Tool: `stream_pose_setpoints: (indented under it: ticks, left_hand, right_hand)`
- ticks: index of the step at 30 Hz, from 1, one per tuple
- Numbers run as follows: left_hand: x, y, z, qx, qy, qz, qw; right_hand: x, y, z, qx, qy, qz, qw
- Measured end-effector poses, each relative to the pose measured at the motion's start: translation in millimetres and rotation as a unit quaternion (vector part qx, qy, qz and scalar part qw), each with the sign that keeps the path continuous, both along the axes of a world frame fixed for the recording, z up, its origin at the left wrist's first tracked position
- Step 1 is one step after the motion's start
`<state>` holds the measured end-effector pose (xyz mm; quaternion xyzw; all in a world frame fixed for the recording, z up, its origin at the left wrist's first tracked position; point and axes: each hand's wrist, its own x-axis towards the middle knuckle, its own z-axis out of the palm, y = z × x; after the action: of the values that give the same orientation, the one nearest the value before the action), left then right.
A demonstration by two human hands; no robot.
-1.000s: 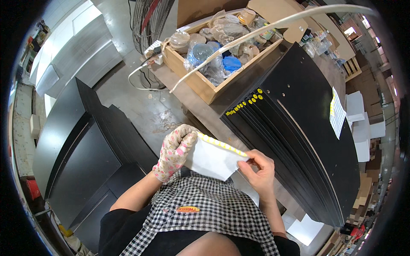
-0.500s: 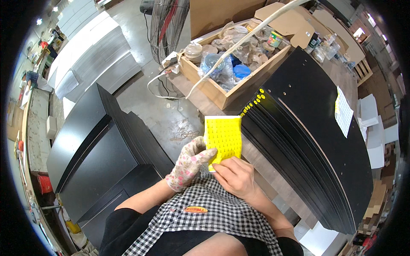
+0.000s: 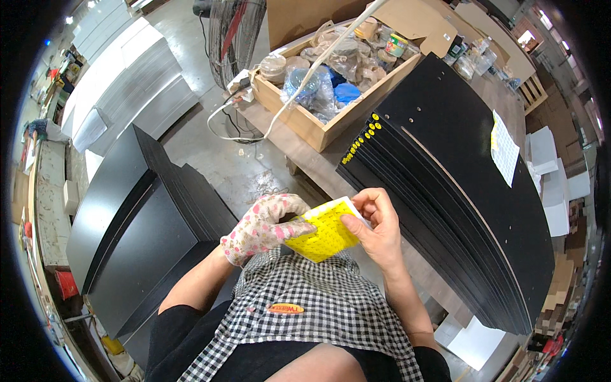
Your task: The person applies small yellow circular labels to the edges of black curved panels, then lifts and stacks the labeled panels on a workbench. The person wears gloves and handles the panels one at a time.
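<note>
The gloved left hand point(image 3: 264, 228) has its fingers clamped on the yellow sticker sheet point(image 3: 328, 237); the right hand point(image 3: 380, 232) pinches its right edge between fingers. This sheet is in front of the checkered apron point(image 3: 331, 290).

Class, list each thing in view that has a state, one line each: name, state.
Yellow sheet: tilted, held
Left hand: gloved, gripping the sheet
Right hand: bare, pinching the sheet's edge
Wooden box: open, filled
Black panels: stacked
Second sheet: lying on the right-hand stack
</note>
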<state>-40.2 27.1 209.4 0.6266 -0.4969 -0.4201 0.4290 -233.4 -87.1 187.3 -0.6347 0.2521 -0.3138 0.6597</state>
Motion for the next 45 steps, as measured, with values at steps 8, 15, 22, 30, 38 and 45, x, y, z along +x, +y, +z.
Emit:
stream_pose_setpoints:
  ticks: [8,15,22,30,38,45]
  left_hand:
    - [16.3,-19.7,6.0,-0.052,0.077,0.054,0.994]
    - [10.4,-23.9,-5.1,-0.091,0.044,0.032,0.994]
    - [11.0,-25.1,-17.1,-0.138,0.163,0.072,0.974]
    - [4.7,-20.9,-16.6,-0.158,-0.007,0.074,0.985]
    - [2.7,-21.2,-10.1,-0.166,-0.084,0.089,0.978]
    - [-2.3,-20.8,-14.2,-0.167,-0.042,0.073,0.982]
  right_hand:
    - [-9.3,2.8,-4.7,-0.017,-0.081,-0.106,0.991]
    - [-12.9,-3.3,-0.7,0.006,-0.041,-0.074,0.996]
    - [-14.2,-4.8,-5.1,0.042,-0.031,-0.109,0.993]
    - [-12.7,-4.3,-10.1,0.017,-0.054,-0.141,0.988]
    - [-21.6,-0.9,-2.5,-0.037,-0.005,-0.129,0.991]
    - [-25.8,2.7,-4.7,-0.032,-0.006,-0.124,0.992]
